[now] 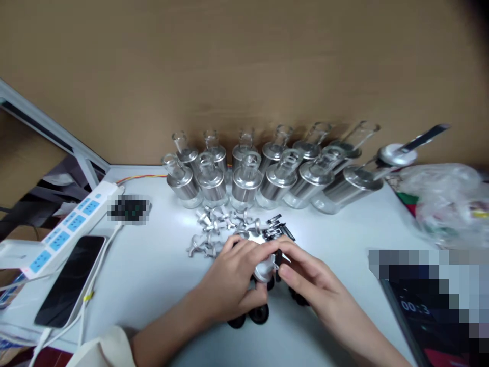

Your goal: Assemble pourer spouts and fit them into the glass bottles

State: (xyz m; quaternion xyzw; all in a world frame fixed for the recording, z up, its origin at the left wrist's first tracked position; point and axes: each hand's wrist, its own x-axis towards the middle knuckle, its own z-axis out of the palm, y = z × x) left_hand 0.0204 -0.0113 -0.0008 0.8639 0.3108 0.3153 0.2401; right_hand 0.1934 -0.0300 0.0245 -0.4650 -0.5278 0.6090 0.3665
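Brown panel (244, 61) closes off the far side, behind a pale tabletop (153, 285). Far right lies a clear plastic bag (446, 188), its red and green contents unclear. At left, a white power strip (72, 224) runs beside a dark-screened smartphone (72, 280); at near right, a partly blurred dark screen (412, 290) reads "00:3". Twelve steel-sleeved glass bottles (247, 186) stand in two rows; what they hold cannot be told. The near row's rightmost bears a metal top with a dark lever (426, 137). At near centre the hands meet: the left hand (239, 272) curls around a metal cap (263, 271), while the right hand (319, 280) pinches a black piece (278, 259) against it. Metal fittings (254, 226) lie beyond, black discs (260, 313) nearer, slim black clips (275, 232) just right of the fittings.
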